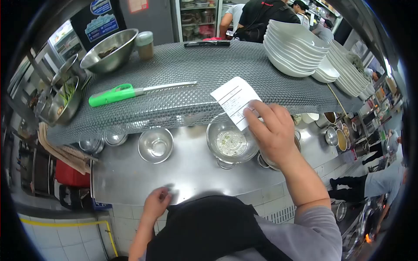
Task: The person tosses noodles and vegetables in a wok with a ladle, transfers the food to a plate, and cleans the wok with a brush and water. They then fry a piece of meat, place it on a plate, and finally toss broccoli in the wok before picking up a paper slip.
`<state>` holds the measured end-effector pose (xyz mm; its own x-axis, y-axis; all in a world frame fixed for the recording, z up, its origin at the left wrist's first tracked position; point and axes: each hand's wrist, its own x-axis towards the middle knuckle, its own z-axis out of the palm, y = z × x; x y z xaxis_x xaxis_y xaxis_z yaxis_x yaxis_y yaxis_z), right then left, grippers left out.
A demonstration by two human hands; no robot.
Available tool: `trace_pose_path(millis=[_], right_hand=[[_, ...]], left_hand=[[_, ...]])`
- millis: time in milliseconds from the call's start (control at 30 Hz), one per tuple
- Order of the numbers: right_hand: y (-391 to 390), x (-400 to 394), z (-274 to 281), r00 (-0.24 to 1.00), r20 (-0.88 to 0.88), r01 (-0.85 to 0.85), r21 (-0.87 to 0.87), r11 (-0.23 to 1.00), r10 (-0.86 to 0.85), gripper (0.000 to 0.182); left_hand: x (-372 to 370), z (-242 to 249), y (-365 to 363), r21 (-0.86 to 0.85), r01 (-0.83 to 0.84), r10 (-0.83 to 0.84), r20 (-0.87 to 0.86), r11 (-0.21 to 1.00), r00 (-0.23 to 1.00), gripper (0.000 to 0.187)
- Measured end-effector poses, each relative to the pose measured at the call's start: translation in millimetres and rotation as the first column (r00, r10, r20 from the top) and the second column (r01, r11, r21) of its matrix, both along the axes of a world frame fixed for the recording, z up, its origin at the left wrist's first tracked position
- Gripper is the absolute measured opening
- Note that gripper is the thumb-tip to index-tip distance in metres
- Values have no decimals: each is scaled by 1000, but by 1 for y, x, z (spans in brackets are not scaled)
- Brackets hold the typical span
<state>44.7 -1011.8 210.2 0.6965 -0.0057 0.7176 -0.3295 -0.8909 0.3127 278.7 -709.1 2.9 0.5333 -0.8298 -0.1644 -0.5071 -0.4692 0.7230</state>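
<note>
My right hand (274, 126) is closed on a printed paper receipt (235, 98), gripping its lower right edge over the front of the raised shelf. Below the receipt, a metal colander (232, 142) with a ring handle stands on the steel counter; bits of green lie in its bottom. Part of another metal pot behind it is hidden by my right wrist. My left hand (157, 202) hangs at the counter's front edge with its fingers loosely bent and apart, and nothing shows in it. Nearest to it on the counter is a steel bowl (156, 145).
On the matted shelf (174, 65) lie a green gas lighter (115, 94) and a black pen (207, 44). A large steel bowl (111, 52), a lidded jar (145, 45) and stacked white plates (296, 50) stand there too. Other people work behind the shelf and to the right.
</note>
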Motion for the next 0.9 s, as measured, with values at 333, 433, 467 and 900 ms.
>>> trace_pose_path(millis=[333,433,467,900], right_hand=[[-5,6,-4,999,34,-19,42,999,18,30],[-8,7,-5,997,61,-54,66,996,50,31],[-7,7,-5,996,65,-57,64,996,53,31],[1,9,7,986,128,-140,253,957,110,63]], left_hand=[[-9,-20,25,134,-26,32,-40,991,999,32],[-9,-20,24,118,-44,48,-33,992,998,31],[-10,-19,23,106,-61,64,-32,993,997,31],[-8,-13,17,121,-31,35,-29,992,999,31]])
